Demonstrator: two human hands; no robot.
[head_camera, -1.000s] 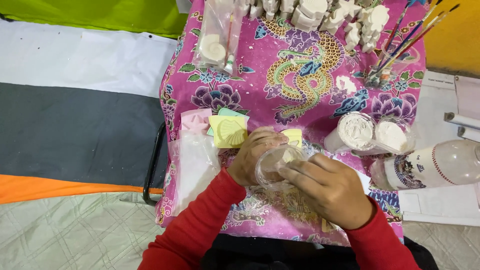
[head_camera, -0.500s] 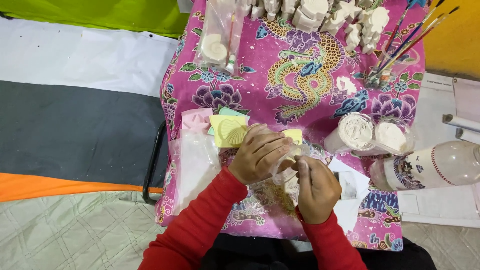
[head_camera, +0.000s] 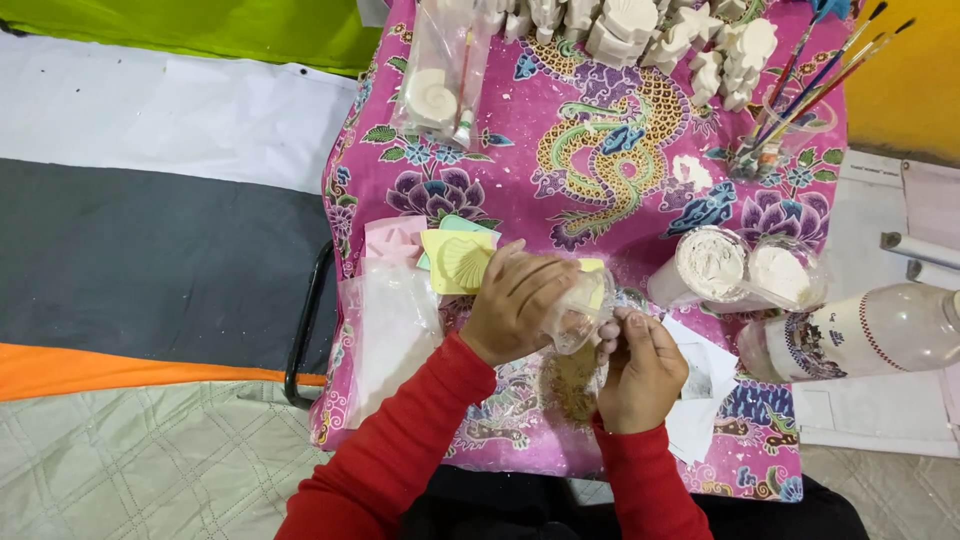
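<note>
A small clear plastic cup (head_camera: 578, 318) is held tilted over the desk (head_camera: 640, 200), w/ the left hand (head_camera: 518, 303) wrapped over its top and side in a closed grip. The right hand (head_camera: 640, 375) is set just right of and below that grip, fingers pinched at the cup's lower rim; whether sthg small is held in that pinch can't be told, since the fingertips are partly hidden. A brownish patch (head_camera: 573, 385) is seen on the pink floral cloth directly beneath the cup. Just left of the left hand, touching or nearly so, a yellow shell-shaped mould (head_camera: 458, 262) is laid, w/ a clear plastic bag (head_camera: 392, 325) below it. To the right of both hands, two open tubs of white powder (head_camera: 712, 265) are stood, and a clear bottle (head_camera: 860, 335) is laid on its side further right. White paper sheets (head_camera: 705, 390) are spread just right of the right hand. Well above the hands, white plaster figures (head_camera: 640, 35) are grouped at the desk's far edge, w/ paintbrushes in a clear cup (head_camera: 790, 120) at the upper right and a bagged white shell cast (head_camera: 435, 85) at the upper left.
</note>
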